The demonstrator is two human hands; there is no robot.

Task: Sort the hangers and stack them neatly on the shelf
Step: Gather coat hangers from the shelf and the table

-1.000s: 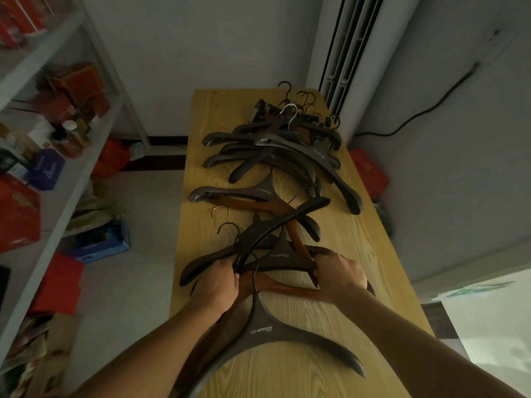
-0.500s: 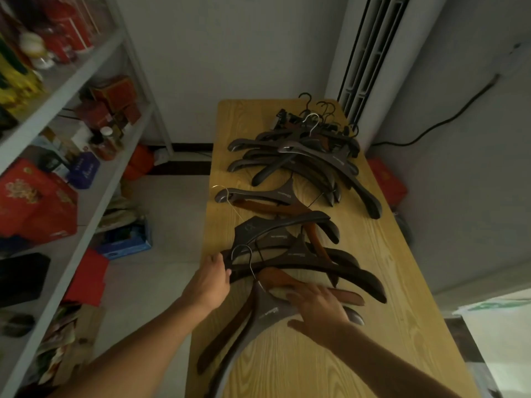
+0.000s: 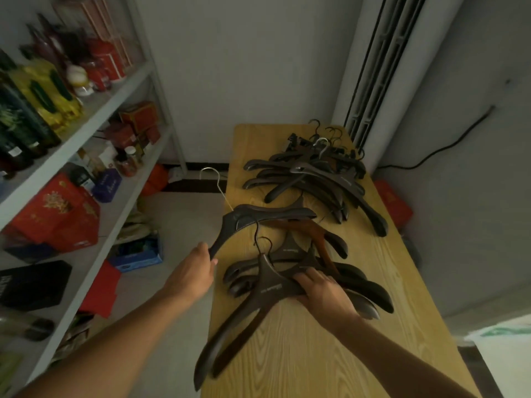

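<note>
Several dark wooden hangers lie on a long wooden table point(image 3: 301, 354). My left hand point(image 3: 193, 275) grips the near arm tip of a dark hanger point(image 3: 258, 215) with a silver hook, lifted at the table's left edge. My right hand point(image 3: 324, 293) rests with fingers spread on the nearest dark hanger point(image 3: 258, 300), which lies over a heap of dark and reddish-brown hangers point(image 3: 321, 242). A second pile of dark hangers point(image 3: 313, 179) lies at the table's far end. The white shelf unit point(image 3: 94, 116) stands on the left.
The shelf boards hold red boxes point(image 3: 57, 214), bottles, jars and a black box point(image 3: 31, 282). A blue box point(image 3: 138, 254) and red items sit on the floor between shelf and table. A tall air conditioner point(image 3: 373, 81) stands behind the table's far right corner.
My left hand has lifted a dark hanger with a silver hook up and leftward off the heap. My right hand has stayed pressed on the nearest hanger. The view has tilted up and left.
</note>
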